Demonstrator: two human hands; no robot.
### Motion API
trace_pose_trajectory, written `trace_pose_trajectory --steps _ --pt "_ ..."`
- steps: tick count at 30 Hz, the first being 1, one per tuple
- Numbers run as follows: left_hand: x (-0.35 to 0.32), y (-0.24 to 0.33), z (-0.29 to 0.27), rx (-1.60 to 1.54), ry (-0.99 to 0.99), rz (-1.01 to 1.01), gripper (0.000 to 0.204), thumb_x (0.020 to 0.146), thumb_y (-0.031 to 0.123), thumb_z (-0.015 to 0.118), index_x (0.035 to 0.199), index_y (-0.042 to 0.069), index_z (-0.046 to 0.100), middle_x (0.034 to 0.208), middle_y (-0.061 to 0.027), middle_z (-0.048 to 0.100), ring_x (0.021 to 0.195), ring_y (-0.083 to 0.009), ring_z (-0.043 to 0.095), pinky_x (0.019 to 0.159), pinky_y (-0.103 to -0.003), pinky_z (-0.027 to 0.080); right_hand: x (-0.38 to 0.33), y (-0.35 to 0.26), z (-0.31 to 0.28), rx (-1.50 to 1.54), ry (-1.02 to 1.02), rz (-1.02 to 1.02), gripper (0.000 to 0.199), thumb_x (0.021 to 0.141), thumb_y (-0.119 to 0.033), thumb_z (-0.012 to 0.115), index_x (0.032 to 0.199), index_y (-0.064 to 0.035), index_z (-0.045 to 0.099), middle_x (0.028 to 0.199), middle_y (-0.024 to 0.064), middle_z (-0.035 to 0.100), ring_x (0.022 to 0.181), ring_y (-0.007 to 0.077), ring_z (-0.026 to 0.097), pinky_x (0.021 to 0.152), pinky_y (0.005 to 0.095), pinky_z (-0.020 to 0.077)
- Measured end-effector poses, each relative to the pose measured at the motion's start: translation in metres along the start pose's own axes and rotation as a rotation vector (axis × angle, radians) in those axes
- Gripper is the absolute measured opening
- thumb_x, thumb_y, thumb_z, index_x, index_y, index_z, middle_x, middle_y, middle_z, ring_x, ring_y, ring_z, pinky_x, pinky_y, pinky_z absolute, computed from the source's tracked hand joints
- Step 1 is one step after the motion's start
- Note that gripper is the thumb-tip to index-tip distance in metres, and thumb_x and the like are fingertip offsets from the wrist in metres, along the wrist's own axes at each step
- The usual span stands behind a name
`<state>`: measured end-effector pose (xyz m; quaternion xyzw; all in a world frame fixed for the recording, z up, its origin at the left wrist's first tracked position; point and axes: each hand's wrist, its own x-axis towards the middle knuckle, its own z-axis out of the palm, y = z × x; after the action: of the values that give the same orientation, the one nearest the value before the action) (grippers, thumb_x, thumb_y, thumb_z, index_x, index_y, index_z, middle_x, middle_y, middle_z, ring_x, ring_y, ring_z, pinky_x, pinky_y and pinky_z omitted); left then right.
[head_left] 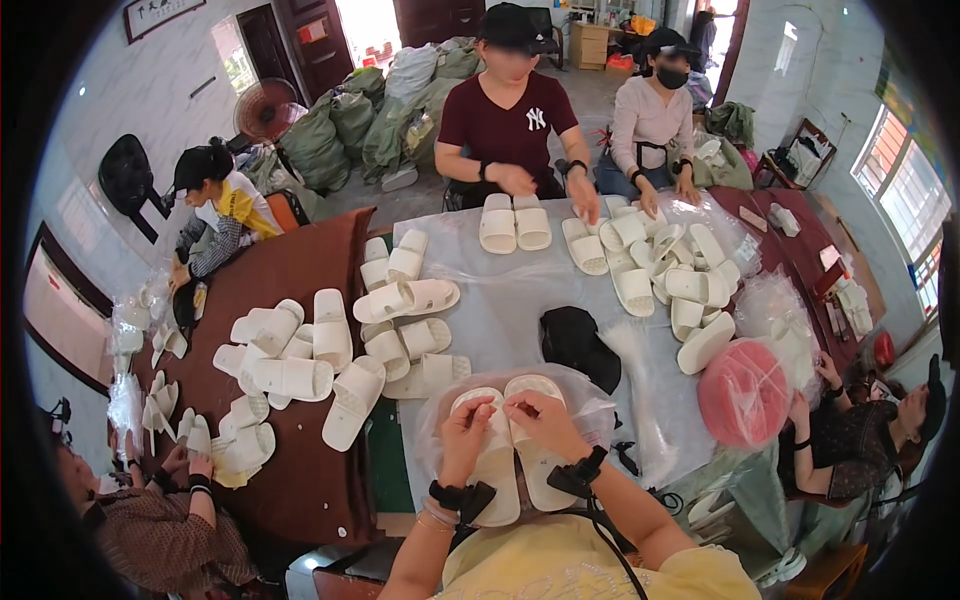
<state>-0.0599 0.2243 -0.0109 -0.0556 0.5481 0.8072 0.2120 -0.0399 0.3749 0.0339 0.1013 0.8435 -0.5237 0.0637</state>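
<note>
Right in front of me a pair of white slide sandals lies side by side, soles toward me, on a clear plastic bag. Above the left sandal is my left hand, fingers drawn together in a pinch. Close beside it, over the other sandal, my right hand is pinched too. The fingertips almost meet; whatever they may hold is too small to make out. A black cap rests just beyond my right hand. Both my wrists wear black straps.
White slides are heaped on the brown-covered table at left; more slides pile up at right. A bundle of thin clear strands and a pink roll lie to my right. Co-workers, including one in a maroon shirt, sit around the tables.
</note>
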Motion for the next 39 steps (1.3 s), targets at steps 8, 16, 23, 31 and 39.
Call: trace_pose_trajectory --steps 8,16,23,31,39 --pt "-0.001 -0.004 -0.002 0.022 0.012 0.048 0.019 0.086 0.011 0.059 0.102 0.003 0.061 0.088 0.003 0.058 0.073 -0.0032 0.048 0.065 -0.018 0.04 0.002 -0.006 0.0 0.008 -0.053 -0.017 0.016 0.081 -0.015 0.062 0.088 -0.0016 0.061 0.073 0.0024 0.058 0.061 0.0085 0.049 0.057 0.0221 0.0417" --pt "-0.008 -0.007 -0.006 -0.045 0.014 0.0 0.016 0.085 0.009 0.059 0.1 0.003 0.061 0.087 0.0036 0.058 0.074 -0.0036 0.048 0.065 -0.018 0.04 -0.002 -0.004 0.004 0.001 -0.053 -0.021 0.015 0.081 -0.015 0.062 0.088 -0.0018 0.061 0.072 0.0018 0.056 0.06 0.0086 0.047 0.056 0.0226 0.0404" --pt "-0.014 -0.006 -0.007 -0.033 0.021 -0.018 0.016 0.085 0.009 0.06 0.099 0.003 0.06 0.087 0.0038 0.058 0.075 -0.0032 0.048 0.065 -0.017 0.04 -0.009 -0.003 0.005 0.038 -0.056 -0.012 0.015 0.081 -0.015 0.063 0.087 -0.0019 0.061 0.071 0.0014 0.056 0.06 0.008 0.047 0.055 0.0219 0.04" --pt "-0.023 -0.012 -0.012 -0.027 0.021 -0.037 0.015 0.084 0.008 0.06 0.098 0.003 0.061 0.087 0.0033 0.058 0.074 -0.0031 0.049 0.065 -0.017 0.04 -0.017 -0.003 0.011 0.052 -0.067 0.03 0.015 0.081 -0.016 0.062 0.088 -0.0022 0.061 0.072 0.0013 0.056 0.061 0.008 0.048 0.056 0.0221 0.0411" --pt "-0.035 -0.01 -0.019 0.037 0.044 -0.095 0.014 0.082 0.007 0.062 0.096 0.003 0.061 0.084 0.003 0.059 0.073 -0.0036 0.051 0.064 -0.017 0.041 -0.028 0.001 0.022 0.051 -0.081 0.041 0.015 0.082 -0.015 0.062 0.088 -0.0019 0.061 0.072 0.0011 0.057 0.061 0.0079 0.049 0.057 0.0218 0.0414"
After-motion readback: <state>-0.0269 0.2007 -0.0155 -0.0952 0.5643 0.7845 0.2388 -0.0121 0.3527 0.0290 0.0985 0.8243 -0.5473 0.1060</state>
